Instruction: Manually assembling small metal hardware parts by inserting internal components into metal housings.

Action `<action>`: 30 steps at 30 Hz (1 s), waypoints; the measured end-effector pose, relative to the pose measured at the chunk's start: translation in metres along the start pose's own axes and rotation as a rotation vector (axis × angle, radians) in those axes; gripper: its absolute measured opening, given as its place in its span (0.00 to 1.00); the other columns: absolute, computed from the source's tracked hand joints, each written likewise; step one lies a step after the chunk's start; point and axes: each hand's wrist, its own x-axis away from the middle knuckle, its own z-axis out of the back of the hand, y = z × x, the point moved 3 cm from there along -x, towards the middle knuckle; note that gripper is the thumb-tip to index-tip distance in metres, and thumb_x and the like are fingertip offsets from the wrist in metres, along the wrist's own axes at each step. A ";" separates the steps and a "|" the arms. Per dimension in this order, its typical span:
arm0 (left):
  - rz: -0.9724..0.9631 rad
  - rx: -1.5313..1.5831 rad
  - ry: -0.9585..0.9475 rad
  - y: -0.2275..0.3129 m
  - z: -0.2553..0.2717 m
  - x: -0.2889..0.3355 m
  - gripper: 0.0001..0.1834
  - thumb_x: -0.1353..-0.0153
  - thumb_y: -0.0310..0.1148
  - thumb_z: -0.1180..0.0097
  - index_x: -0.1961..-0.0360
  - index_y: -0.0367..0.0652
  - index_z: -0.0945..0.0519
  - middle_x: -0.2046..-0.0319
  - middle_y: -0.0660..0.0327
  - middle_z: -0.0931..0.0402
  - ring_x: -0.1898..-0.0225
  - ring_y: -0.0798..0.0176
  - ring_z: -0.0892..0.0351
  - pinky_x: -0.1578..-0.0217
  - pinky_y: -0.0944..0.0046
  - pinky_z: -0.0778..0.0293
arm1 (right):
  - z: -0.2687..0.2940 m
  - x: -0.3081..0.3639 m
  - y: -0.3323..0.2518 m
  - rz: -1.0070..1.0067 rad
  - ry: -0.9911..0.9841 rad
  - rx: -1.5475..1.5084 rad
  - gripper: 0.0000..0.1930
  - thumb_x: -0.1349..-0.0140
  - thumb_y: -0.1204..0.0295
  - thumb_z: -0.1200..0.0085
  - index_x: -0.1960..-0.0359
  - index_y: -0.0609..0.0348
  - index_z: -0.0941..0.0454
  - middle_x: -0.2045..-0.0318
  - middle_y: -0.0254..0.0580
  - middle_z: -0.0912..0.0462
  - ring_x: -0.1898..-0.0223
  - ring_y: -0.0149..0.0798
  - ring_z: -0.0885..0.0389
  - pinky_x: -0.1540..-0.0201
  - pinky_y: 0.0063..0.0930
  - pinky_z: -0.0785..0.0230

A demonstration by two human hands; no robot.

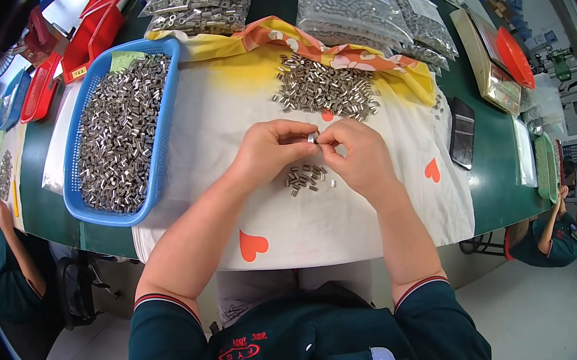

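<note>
Above the middle of the cloth, my left hand (263,153) pinches a small shiny metal sleeve (313,137) between thumb and fingers. The fingertips of my right hand (362,154) are closed on the same piece from the other side, hiding part of it. Just below the hands lies a small pile of metal sleeves (305,178). Beyond them, a larger heap of the same short tubes (327,90) spreads against a rolled yellow and orange edge of the white cloth (195,169).
A blue basket (69,178) full of metal sleeves stands at left. Clear bags of metal parts (350,2) line the back. A dark phone (463,133) and a scale (498,81) with a red tray (515,58) are at right. Co-workers (558,238) sit on both sides.
</note>
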 end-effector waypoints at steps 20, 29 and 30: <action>0.071 -0.039 -0.110 0.000 -0.008 0.004 0.14 0.51 0.23 0.41 0.60 0.34 0.24 0.72 0.66 0.25 0.70 0.77 0.27 0.68 0.77 0.29 | 0.007 -0.008 0.053 -0.256 0.076 0.159 0.04 0.51 0.74 0.47 0.73 0.59 0.24 0.74 0.42 0.24 0.70 0.41 0.25 0.67 0.32 0.32; 0.065 -0.042 -0.119 0.005 -0.007 0.004 0.14 0.50 0.23 0.41 0.60 0.34 0.24 0.72 0.67 0.26 0.70 0.77 0.28 0.68 0.77 0.29 | 0.015 -0.010 0.051 -0.147 0.067 0.282 0.04 0.54 0.77 0.47 0.74 0.58 0.23 0.73 0.42 0.24 0.67 0.44 0.26 0.63 0.34 0.33; 0.074 -0.054 -0.118 0.006 -0.006 0.005 0.14 0.50 0.23 0.41 0.60 0.34 0.24 0.72 0.67 0.26 0.70 0.77 0.28 0.68 0.77 0.29 | 0.014 -0.009 0.049 -0.128 0.032 0.309 0.04 0.54 0.77 0.47 0.74 0.58 0.22 0.73 0.43 0.24 0.67 0.44 0.26 0.63 0.35 0.33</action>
